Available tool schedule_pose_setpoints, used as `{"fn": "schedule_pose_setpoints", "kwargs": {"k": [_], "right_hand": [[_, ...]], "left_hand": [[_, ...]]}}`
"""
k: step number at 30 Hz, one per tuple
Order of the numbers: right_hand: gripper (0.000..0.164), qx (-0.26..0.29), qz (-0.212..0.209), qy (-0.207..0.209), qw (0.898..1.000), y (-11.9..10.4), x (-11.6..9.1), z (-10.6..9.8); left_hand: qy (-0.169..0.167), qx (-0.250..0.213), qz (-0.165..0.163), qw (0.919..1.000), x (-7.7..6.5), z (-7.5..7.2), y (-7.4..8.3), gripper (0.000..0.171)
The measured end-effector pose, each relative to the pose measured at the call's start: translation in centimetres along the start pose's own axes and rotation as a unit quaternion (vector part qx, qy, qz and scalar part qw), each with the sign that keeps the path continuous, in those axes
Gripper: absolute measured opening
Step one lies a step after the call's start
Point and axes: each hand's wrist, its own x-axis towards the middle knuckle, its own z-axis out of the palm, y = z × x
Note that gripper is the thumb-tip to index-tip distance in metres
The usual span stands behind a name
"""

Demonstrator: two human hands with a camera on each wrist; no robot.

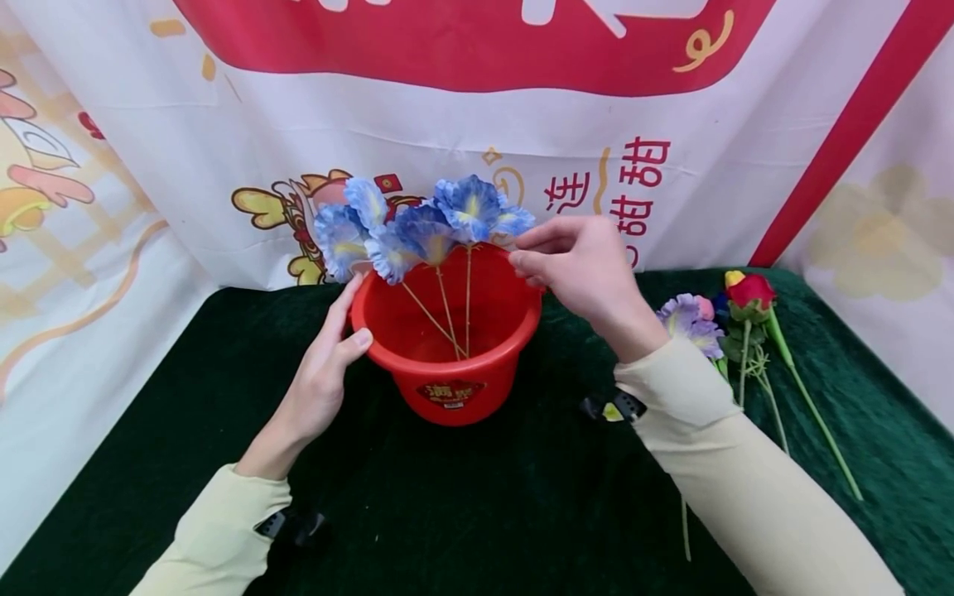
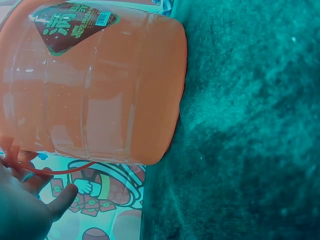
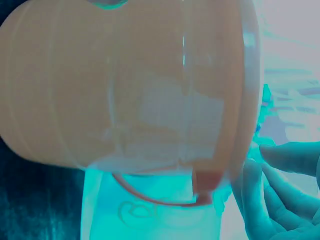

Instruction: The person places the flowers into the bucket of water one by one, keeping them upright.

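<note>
A red plastic bucket (image 1: pixel 455 389) stands upright on dark green cloth, with a gold-lettered label on its front. Several blue artificial flowers (image 1: pixel 425 223) lean in it, their thin stems meeting low inside and their petals spread above the back rim. My left hand (image 1: pixel 324 377) rests at the bucket's left rim, fingers extended along the outside; in the left wrist view the thumb stands apart from the wall, close to the thin handle (image 2: pixel 62 172). At the right rim my right hand (image 1: pixel 589 269) pinches the edge of a blue petal between thumb and forefinger.
Right of the bucket, partly behind my right forearm, lie more artificial flowers: a red rose (image 1: pixel 751 291), a purple flower (image 1: pixel 689 324) and others with long green stems. A printed white and red backdrop (image 1: pixel 447 116) hangs directly behind the table.
</note>
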Motion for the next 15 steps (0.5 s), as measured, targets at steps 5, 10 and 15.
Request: {"fn": "schedule_pose_setpoints", "kwargs": {"k": [5, 10, 15], "right_hand": [[0.026, 0.034, 0.004, 0.017, 0.999, 1.2, -0.9, -1.6], [0.031, 0.035, 0.020, 0.026, 0.999, 2.7, -1.5, -3.2], [0.031, 0.026, 0.028, 0.039, 0.998, 4.8, -1.9, -5.0]], "left_hand": [[-0.001, 0.002, 0.000, 1.0000, 0.0, 0.0, 0.1, 0.066], [-0.001, -0.002, -0.007, 1.0000, -0.1, -0.1, 0.3, 0.066], [-0.002, -0.006, -0.008, 1.0000, -0.1, 0.0, 0.3, 0.066]]}}
